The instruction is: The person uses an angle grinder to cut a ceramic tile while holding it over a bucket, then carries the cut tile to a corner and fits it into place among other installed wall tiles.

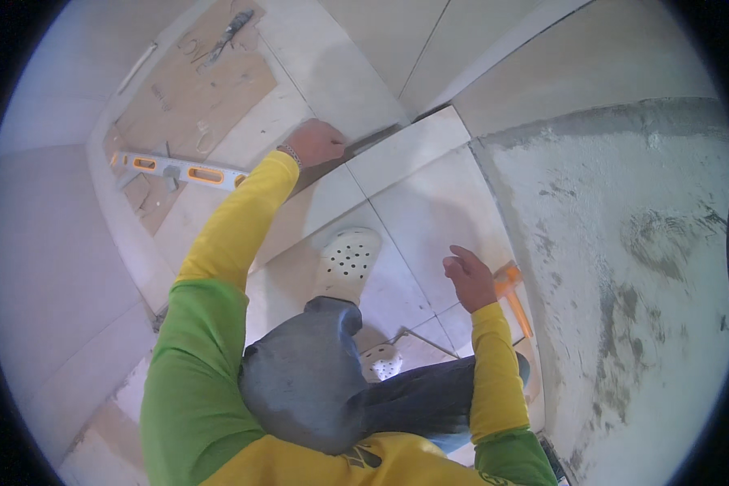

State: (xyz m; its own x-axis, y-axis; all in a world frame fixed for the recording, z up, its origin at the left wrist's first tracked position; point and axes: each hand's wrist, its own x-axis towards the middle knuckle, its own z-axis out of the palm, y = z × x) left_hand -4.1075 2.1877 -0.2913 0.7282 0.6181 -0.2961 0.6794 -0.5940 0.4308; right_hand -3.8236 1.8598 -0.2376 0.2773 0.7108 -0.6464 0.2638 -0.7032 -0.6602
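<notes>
My left hand (314, 144) is stretched forward over the far edge of the upper tile strip (413, 150), beside a dark narrow gap (373, 142). Its fingers curl down and inward, and whatever they hold, if anything, is hidden. Above the pale floor tiles (429, 219) hovers my right hand (470, 279), holding nothing, its thumb and forefinger apart and the other fingers bent. Close beside it on the right lies an orange mallet-like tool (508, 279), partly covered by my hand and sleeve.
A spirit level (178, 168) with orange-rimmed slots lies at the left. Beyond it, a dirty tool (231, 34) rests on brown sheeting (219, 97). Rough cement (616, 243) borders the tiles on the right. My white clog (348, 259) stands on the tiles.
</notes>
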